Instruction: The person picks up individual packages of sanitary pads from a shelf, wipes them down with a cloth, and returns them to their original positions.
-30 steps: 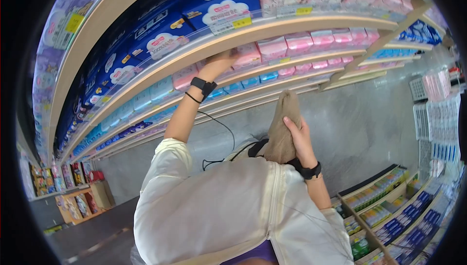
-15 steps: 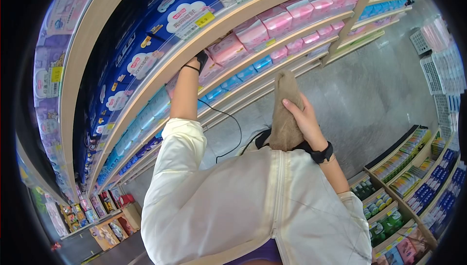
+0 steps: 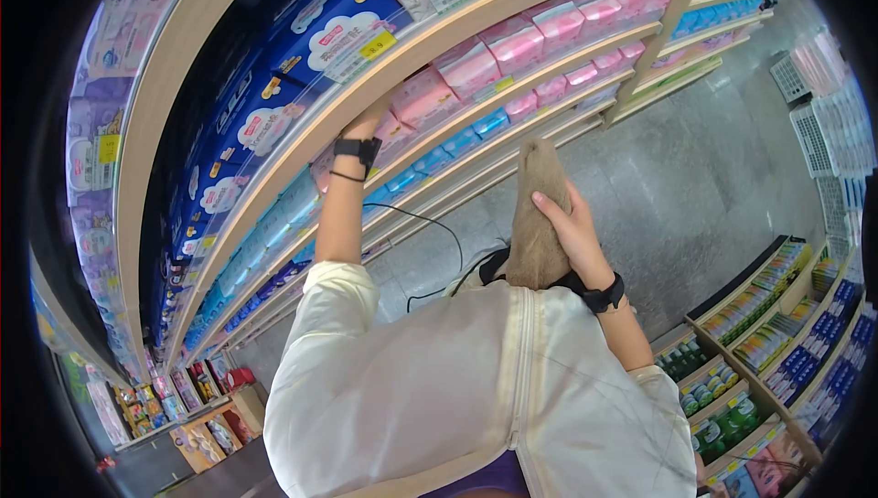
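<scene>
My right hand (image 3: 569, 224) is closed around a folded brown cloth (image 3: 537, 233), thumb on top, in front of my body. My left hand (image 3: 369, 119) reaches under a wooden shelf edge (image 3: 476, 27), beside pink packs (image 3: 428, 100) on the level below. Its fingers are hidden by the shelf, so whether it holds anything does not show. Each wrist carries a black band; the left one (image 3: 358, 148) sits just outside the shelf.
Large blue packs (image 3: 265, 128) with yellow price tags fill the upper shelf. Light-blue packs (image 3: 462, 141) stand lower down. A thin black cable (image 3: 439, 222) hangs near my left forearm. White baskets (image 3: 809, 141) and a low rack (image 3: 759, 333) line the right side of the grey floor (image 3: 677, 187).
My left hand has drawn back a little toward me, bringing its wristband out of the shelf. The right hand keeps the brown cloth in nearly the same place.
</scene>
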`<state>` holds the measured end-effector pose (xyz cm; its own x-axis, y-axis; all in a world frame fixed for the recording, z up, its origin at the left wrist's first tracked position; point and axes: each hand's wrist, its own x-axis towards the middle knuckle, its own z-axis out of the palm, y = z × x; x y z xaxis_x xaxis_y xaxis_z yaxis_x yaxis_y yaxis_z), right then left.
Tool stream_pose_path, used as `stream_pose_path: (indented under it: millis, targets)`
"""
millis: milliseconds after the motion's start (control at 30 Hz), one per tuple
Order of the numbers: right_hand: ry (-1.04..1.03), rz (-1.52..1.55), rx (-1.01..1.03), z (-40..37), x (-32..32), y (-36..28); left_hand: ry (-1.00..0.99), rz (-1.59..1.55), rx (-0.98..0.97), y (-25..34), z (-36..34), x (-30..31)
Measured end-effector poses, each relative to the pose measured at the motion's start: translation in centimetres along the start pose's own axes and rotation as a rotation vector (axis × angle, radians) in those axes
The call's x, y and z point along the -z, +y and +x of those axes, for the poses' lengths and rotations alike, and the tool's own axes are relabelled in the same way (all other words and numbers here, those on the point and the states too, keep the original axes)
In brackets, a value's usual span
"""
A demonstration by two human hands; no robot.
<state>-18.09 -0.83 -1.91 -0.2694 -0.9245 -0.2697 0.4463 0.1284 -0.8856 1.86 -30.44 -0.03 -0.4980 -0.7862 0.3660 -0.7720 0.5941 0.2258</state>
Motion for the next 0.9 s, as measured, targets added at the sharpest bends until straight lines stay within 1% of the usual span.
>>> stream_pose_path:
  millis: [33,67,100,133,200,233,267,300,333,367,400,433,467,500,533,567,600,633,667,733,767,800,833,867,900]
  targets:
    - [-0.012,-0.003,-0.006,0.1,-0.1,0.0,-0.013,0.005,0.018,0.8,-0.7,0.1]
    - [-0.015,0.019,-0.024,0.1,-0.1,0.0,-0.054,0.010,0.095,1.7,-1.4,0.5]
    - [-0.018,0.039,-0.041,0.3,-0.1,-0.1,-0.134,0.039,0.248,2.7,-2.3,1.1]
    - [-0.033,0.034,-0.045,0.4,-0.1,-0.2,-0.127,0.042,0.262,3.2,-3.5,1.2]
    - [-0.014,-0.036,0.019,0.7,-0.2,-0.3,0.172,0.090,0.047,3.9,-6.3,1.2]
    - [-0.029,-0.046,0.015,1.1,-0.2,-0.4,0.163,0.104,-0.004,5.0,-7.1,2.0]
    - [-0.035,-0.098,0.059,1.4,-0.1,-0.5,0.170,0.107,0.017,5.7,-7.9,2.4]
    - [-0.045,-0.150,0.101,1.8,0.0,-0.6,0.184,0.082,-0.106,6.4,-8.7,2.6]
    - [-0.073,-0.163,0.090,2.5,0.0,-0.8,0.197,0.061,-0.225,7.2,-9.8,2.7]
    - [-0.038,-0.378,0.346,3.5,0.0,-1.1,0.203,0.073,-0.193,8.5,-11.2,2.5]
    - [-0.007,-0.582,0.611,4.3,-0.1,-1.2,0.177,-0.293,0.030,10.3,-12.4,2.2]
    - [-0.042,-0.585,0.606,4.5,-0.3,-1.9,0.159,-0.660,0.253,11.9,-13.4,1.8]
    - [-0.098,-0.794,0.752,4.5,-0.7,-3.1,0.177,-0.651,0.281,13.4,-13.9,1.6]
    - [-0.155,-0.999,0.901,4.5,-1.2,-4.1,0.187,-0.964,0.477,15.0,-14.2,1.6]
    - [-0.192,-0.998,0.899,4.1,-1.5,-4.7,0.202,-1.281,0.669,15.9,-14.4,1.6]
    - [-0.335,-1.102,0.815,3.2,-1.6,-5.3,0.234,-1.110,0.664,15.8,-14.8,1.2]
    - [-0.475,-1.205,0.730,2.5,-1.6,-5.7,0.258,-1.105,0.685,15.7,-15.1,1.0]
    - [-0.612,-1.276,0.663,2.2,-1.0,-6.1,0.281,-1.189,0.758,15.6,-15.3,0.8]
    - [-0.643,-1.280,0.666,2.3,-0.4,-6.6,0.305,-1.275,0.829,15.7,-15.6,0.7]
    - [-0.883,-1.335,0.588,2.5,0.3,-7.7,0.329,-1.264,0.888,16.5,-16.1,1.0]
    - [-0.909,-1.339,0.581,3.0,0.1,-8.1,0.264,-1.168,0.834,16.9,-16.1,1.4]
    - [-0.801,-1.289,0.706,3.9,-0.4,-8.5,0.196,-1.072,0.783,17.2,-16.5,1.7]
    - [-0.691,-1.232,0.822,4.4,-0.8,-8.7,0.115,-1.084,0.775,17.3,-17.1,1.9]
    - [-0.711,-1.235,0.815,4.5,-1.1,-8.9,0.125,-1.087,0.794,17.6,-17.3,2.2]
    - [-0.712,-1.244,0.843,4.5,-1.8,-9.1,0.146,-1.045,0.770,17.8,-17.2,2.9]
